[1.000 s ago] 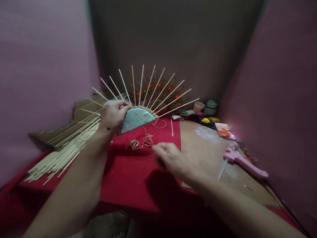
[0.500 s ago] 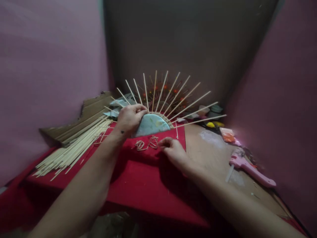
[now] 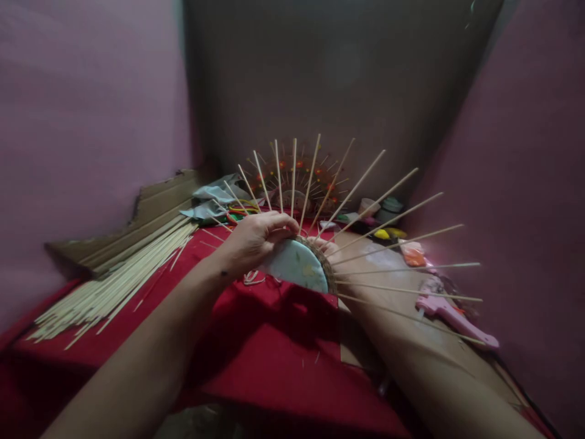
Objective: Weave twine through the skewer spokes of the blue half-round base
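A half-round piece with a pale blue, patterned face [image 3: 299,268] is held tilted above the red cloth. Thin wooden sticks [image 3: 359,183] fan out from its curved edge, and a brown twine band [image 3: 329,271] runs along that edge. My left hand [image 3: 267,241] is closed on the upper left of the rim, thumb and fingers pinched by the stick bases. Behind the sticks, my right hand [image 3: 323,245] has bent fingers at the back of the rim; what they hold is hidden. Loose twine [image 3: 252,278] lies below my left hand.
A bundle of loose sticks [image 3: 114,283] lies at left beside folded cardboard [image 3: 159,198]. At right are a pink glue gun [image 3: 452,314] and an orange-and-white packet [image 3: 412,253]. A decorated stick fan [image 3: 292,177] stands at the back. Red cloth [image 3: 256,372] covers the table.
The half-round piece has turned clockwise and shifted right. My right hand has moved from the twine in front to behind the rim. My left hand has moved right along with the piece.
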Tool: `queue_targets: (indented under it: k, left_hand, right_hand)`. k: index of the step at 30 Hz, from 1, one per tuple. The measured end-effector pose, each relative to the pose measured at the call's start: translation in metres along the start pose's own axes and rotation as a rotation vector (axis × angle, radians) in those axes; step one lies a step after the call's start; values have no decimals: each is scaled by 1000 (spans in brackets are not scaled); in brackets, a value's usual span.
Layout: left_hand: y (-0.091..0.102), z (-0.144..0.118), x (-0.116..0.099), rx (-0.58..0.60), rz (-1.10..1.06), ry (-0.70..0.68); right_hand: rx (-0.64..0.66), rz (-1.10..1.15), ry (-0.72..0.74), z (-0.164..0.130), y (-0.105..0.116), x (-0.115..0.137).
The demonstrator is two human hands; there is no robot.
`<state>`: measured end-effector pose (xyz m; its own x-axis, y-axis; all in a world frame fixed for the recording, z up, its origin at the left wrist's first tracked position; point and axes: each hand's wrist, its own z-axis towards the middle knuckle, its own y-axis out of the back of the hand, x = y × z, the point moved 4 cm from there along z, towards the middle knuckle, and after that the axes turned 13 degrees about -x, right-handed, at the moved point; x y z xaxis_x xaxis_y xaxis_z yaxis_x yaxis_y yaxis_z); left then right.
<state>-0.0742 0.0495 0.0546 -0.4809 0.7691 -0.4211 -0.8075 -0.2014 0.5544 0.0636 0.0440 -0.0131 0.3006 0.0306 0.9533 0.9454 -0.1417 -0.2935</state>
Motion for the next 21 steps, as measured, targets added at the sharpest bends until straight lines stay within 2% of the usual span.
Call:
queue_targets:
  k: [9,14,21]
  left_hand:
    - [5,-2,-7,22,39,8]
    - [6,-3,-9,20,52,-37]
    - [4,-5,-8,31,59,-56]
  right_hand:
    - [55,-20,2,-4,7,2]
    - [54,-28,44,-6,17,14]
    - [42,-1,119,-10,19,28]
